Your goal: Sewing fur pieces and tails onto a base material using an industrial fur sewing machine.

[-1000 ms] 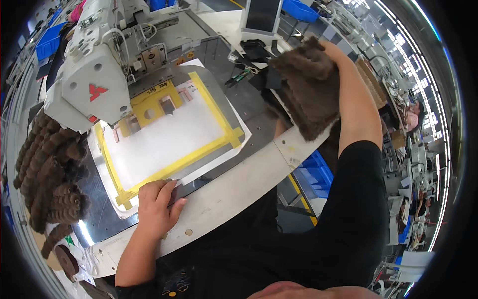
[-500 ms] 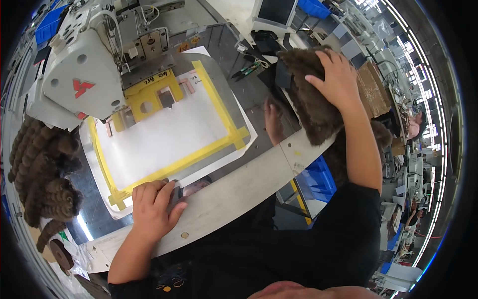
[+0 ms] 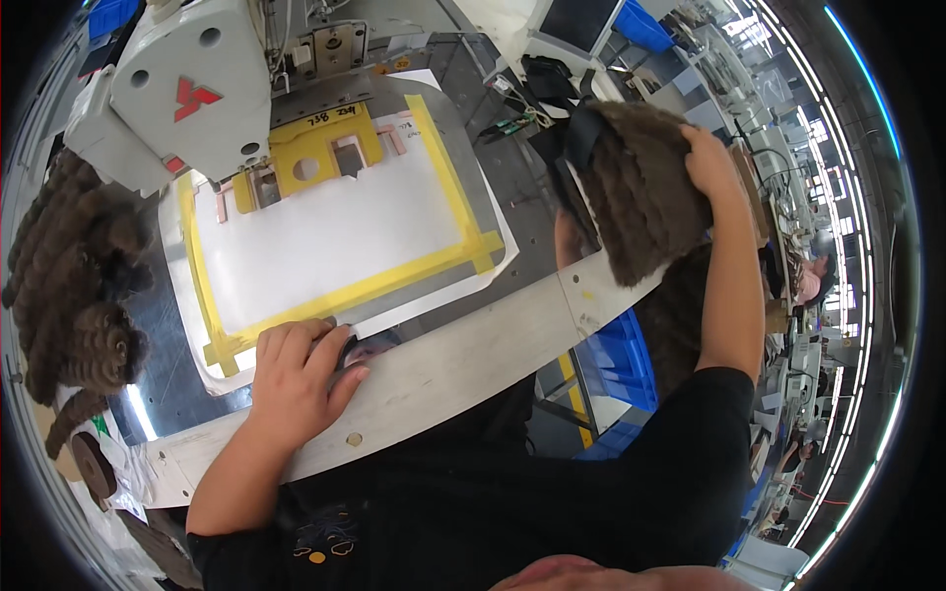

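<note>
My right hand (image 3: pixel 711 165) grips the right edge of a brown fur piece (image 3: pixel 645 197), its fingers curled over that side. The fur lies at the table's right end, with a dark flat strip (image 3: pixel 584 136) along its upper left edge. My left hand (image 3: pixel 299 379) rests at the table's front edge, by the lower border of a white sheet (image 3: pixel 335 256) framed in yellow tape. Its fingers are bent around a small dark object (image 3: pixel 345 350), mostly hidden between index finger and thumb. A yellow template plate (image 3: pixel 305 158) sits on the sheet, under the white sewing machine head (image 3: pixel 192 89).
Brown fur pieces (image 3: pixel 74 276) are heaped at the left, above a brown roll (image 3: pixel 94 465). More fur (image 3: pixel 680 315) hangs below the table's right end, beside a blue bin (image 3: pixel 621 360). Green-handled tools (image 3: pixel 507 126) and a monitor (image 3: pixel 576 22) are at the back.
My right hand has shifted from lying spread on the fur's top to gripping its right edge. The fur now lies flatter and shows more of its face. My left hand stays by the sheet.
</note>
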`<state>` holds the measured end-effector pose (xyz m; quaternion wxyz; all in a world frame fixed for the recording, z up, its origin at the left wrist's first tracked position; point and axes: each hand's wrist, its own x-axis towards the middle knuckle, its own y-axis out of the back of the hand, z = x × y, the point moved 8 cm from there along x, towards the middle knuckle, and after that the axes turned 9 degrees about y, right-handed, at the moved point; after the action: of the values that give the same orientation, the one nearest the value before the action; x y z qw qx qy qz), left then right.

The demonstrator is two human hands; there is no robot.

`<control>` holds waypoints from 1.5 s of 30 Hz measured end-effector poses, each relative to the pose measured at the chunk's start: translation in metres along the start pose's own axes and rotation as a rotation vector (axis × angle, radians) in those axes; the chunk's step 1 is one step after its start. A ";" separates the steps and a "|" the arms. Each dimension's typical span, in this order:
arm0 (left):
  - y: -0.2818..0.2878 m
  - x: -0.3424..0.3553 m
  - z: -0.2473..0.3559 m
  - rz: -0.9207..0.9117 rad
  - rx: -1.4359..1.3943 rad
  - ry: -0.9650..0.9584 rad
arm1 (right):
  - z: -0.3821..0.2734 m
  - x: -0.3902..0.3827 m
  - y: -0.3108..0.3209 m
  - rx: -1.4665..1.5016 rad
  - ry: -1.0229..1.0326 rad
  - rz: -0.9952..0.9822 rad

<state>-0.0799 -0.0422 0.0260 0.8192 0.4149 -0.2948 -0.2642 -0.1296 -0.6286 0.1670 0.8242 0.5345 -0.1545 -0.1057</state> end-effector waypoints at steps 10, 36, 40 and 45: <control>0.007 -0.012 -0.004 0.015 0.003 0.025 | 0.008 0.041 -0.017 -0.346 -0.069 -0.198; 0.247 -0.495 -0.224 0.531 0.474 1.755 | -0.439 -0.064 0.037 1.215 1.023 -0.117; 0.183 -0.496 -0.216 0.455 0.471 1.735 | -0.448 -0.061 0.025 1.297 0.929 -0.228; 0.169 -0.508 -0.236 0.444 0.434 1.773 | -0.442 -0.062 0.023 1.334 0.883 -0.258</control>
<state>-0.2312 0.5123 -0.0803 0.6811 0.5428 0.3218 0.3715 -0.0241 -0.2237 0.0106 0.2981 0.9196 0.2174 0.1350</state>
